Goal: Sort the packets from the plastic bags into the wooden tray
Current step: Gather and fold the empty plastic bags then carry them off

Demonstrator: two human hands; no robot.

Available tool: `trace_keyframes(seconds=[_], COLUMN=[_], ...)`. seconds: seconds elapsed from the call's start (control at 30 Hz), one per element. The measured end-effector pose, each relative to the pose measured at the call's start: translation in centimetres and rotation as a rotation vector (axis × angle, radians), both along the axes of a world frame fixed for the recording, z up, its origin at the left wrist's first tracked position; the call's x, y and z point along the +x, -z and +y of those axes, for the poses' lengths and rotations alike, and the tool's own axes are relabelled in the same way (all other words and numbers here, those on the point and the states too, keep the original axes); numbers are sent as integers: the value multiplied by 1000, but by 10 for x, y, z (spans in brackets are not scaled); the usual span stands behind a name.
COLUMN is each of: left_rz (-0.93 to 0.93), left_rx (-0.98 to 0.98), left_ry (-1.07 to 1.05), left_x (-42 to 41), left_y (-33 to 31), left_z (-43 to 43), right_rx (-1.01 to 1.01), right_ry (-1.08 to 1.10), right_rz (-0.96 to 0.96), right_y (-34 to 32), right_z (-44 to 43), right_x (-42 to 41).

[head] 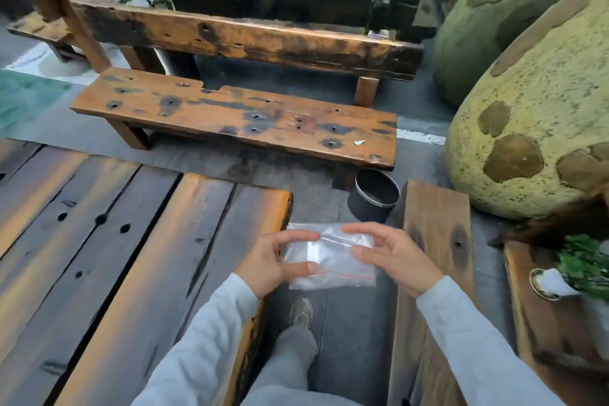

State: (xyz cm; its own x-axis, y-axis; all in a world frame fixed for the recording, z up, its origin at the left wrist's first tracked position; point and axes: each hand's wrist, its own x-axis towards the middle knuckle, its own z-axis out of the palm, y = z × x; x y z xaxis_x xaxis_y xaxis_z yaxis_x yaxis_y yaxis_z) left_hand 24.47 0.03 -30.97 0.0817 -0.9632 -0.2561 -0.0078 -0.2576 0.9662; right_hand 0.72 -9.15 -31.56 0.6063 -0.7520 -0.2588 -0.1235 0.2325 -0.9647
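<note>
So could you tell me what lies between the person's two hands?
In the head view, a clear plastic bag spans the gap, pinched by the left hand and the right hand.

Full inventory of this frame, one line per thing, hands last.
plastic bag: 1, clear with a red line, held between both hands
table: 1, dark orange-brown planks, left foreground
bench: 1, orange wood with dark spots, centre
tin: 1, black, on the ground by the bench end
boulders: 2, yellow-green, right
plank: 1, brown, right of the bag
plant: 1, green, right edge
left hand: on the bag's left end
right hand: on the bag's right end
</note>
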Motion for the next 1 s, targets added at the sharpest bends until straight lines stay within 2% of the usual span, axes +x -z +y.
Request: trace_keyframes(seconds=[0.13,0.5,0.77,1.0], left_rz=[-14,-5,-19,-70], left_rx=[-43,-60,2,0], left_ry=[37,187,310,315], left_x=[21,54,28,-23], left_y=[-1,0,9,20], left_z=[-56,-180,-255,-335], right_rx=[14,-51,48,34], right_ry=[-5,212,303,300], right_rz=[-34,31,27,23], right_y=[-2,-12,-1,16], right_z=[-41,-140,-187,-265], right_x=[17,42,11,-35])
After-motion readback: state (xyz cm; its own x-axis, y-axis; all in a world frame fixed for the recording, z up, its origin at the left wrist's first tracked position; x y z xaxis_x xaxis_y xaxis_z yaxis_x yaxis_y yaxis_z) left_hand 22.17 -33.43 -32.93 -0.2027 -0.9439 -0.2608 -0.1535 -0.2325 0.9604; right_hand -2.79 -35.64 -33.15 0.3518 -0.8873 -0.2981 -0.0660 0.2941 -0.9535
